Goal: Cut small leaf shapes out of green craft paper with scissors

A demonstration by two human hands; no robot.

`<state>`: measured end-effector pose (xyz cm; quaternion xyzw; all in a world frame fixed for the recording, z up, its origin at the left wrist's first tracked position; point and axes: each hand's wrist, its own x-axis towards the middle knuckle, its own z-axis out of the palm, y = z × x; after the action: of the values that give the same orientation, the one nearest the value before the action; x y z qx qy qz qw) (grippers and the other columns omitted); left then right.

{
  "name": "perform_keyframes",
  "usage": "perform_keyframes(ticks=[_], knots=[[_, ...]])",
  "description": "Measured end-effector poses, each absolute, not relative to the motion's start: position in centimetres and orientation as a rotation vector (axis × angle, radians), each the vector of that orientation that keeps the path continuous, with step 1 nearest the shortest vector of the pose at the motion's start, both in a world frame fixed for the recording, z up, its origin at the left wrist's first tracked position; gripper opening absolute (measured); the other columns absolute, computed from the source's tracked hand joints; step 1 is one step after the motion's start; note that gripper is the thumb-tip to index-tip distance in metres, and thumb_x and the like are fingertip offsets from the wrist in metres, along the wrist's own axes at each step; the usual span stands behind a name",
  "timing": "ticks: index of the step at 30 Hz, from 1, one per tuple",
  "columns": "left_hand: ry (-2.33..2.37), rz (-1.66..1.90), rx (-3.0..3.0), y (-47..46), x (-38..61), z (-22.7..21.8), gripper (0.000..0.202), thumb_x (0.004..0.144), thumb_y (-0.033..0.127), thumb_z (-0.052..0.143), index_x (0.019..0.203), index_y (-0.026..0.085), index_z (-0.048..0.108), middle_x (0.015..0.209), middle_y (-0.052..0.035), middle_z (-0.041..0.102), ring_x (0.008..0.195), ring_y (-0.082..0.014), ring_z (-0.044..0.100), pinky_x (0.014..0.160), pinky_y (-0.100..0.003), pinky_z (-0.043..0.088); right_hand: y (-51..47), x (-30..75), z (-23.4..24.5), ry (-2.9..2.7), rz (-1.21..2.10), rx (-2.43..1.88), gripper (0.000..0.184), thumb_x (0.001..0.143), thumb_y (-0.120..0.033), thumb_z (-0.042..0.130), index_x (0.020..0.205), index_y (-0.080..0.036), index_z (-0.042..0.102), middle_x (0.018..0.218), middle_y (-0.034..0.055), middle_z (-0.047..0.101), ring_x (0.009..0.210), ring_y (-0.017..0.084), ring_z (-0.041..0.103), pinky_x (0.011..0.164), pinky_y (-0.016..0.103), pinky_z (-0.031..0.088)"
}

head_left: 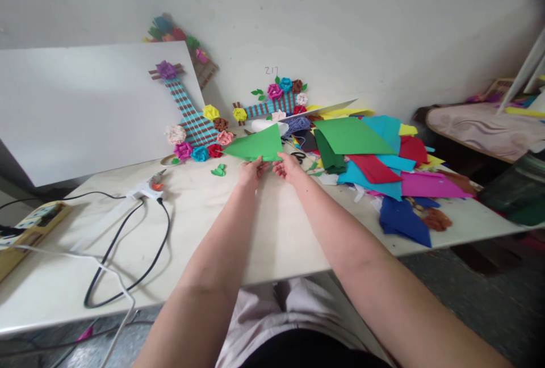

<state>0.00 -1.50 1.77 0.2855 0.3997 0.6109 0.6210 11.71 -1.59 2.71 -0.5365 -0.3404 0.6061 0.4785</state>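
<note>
A bright green sheet of paper [259, 144], tapering to a point on the left, is held up over the table by both hands. My left hand [254, 169] pinches its lower edge near the middle. At its lower right corner, my right hand [286, 167] grips it with thumb and fingers closed. Small cut green leaves [218, 170] lie on the table to the left of the hands. Black-handled scissors [298, 157] rest just beyond my right hand, their blades partly hidden. Another green sheet [355, 136] tops the pile of coloured paper on the right.
A hot glue gun [147, 189] with a looped black cable lies at left, near a yellow power strip [34, 231]. Behind stand two striped guitar-shaped decorations [191, 115] with paper flowers and a white board [93, 107]. A blue paper piece [402, 221] lies by the right edge.
</note>
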Motion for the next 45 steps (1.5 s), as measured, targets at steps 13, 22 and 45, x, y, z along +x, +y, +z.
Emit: perform_keyframes(ticks=[13, 22, 45], knots=[[0.872, 1.423, 0.543, -1.4, -0.3, 1.8, 0.011, 0.080, 0.003, 0.052, 0.071, 0.010, 0.054, 0.055, -0.0038, 0.058, 0.052, -0.0111, 0.061, 0.060, -0.020, 0.052, -1.6, 11.5, 2.0, -0.937, 1.389, -1.261, 0.043, 0.091, -0.043, 0.041, 0.064, -0.012, 0.052, 0.037, 0.0019, 0.053, 0.027, 0.008, 0.044, 0.028, 0.017, 0.025], [0.865, 1.453, 0.528, -1.3, -0.1, 1.7, 0.013, 0.079, 0.002, 0.053, 0.070, 0.011, 0.052, 0.056, -0.0030, 0.058, 0.051, -0.0103, 0.060, 0.063, -0.020, 0.052, -1.7, 11.5, 2.0, -0.944, 1.372, -1.261, 0.030, 0.090, -0.026, 0.048, 0.064, -0.012, 0.052, 0.039, -0.0001, 0.054, 0.027, 0.006, 0.044, 0.029, 0.015, 0.026], [0.761, 1.355, 0.600, -1.2, 1.2, 1.2, 0.025, 0.070, 0.021, 0.069, 0.058, 0.013, 0.048, 0.047, 0.0018, 0.052, 0.037, -0.0064, 0.046, 0.038, -0.019, 0.034, -2.6, 8.7, 2.3, -0.801, 1.345, -1.048, 0.028, 0.084, -0.015, 0.054, 0.056, -0.011, 0.055, 0.043, 0.0005, 0.058, 0.034, 0.006, 0.049, 0.033, 0.014, 0.038]])
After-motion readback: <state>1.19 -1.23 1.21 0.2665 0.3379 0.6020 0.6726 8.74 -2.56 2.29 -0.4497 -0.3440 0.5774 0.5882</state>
